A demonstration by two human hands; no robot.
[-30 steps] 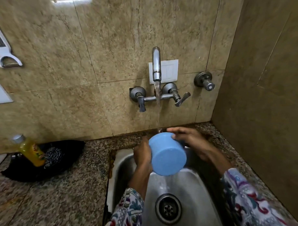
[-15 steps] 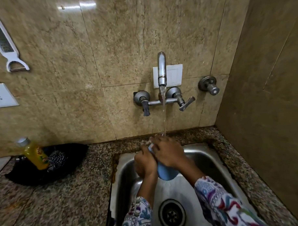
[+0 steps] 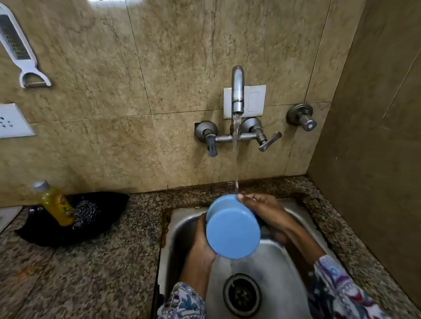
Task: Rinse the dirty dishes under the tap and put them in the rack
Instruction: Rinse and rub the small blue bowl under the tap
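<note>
Glossy beige marble tiles point(image 3: 93, 59) line the walls; a speckled granite counter point(image 3: 86, 274) runs below, catching overhead light.

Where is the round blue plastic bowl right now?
The round blue plastic bowl is above the steel sink, between the left hand and right hand, below the running tap.

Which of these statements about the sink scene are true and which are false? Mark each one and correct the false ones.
1. Water is running from the tap. True.
2. The blue bowl is held by both hands, the left hand and the right hand. True.
3. The bowl's opening faces the camera. False: its flat base faces the camera.
4. The yellow bottle stands inside the sink. False: it is on the counter to the left, by a dark cloth.
5. A grater hangs on the wall at the left. True.
</note>
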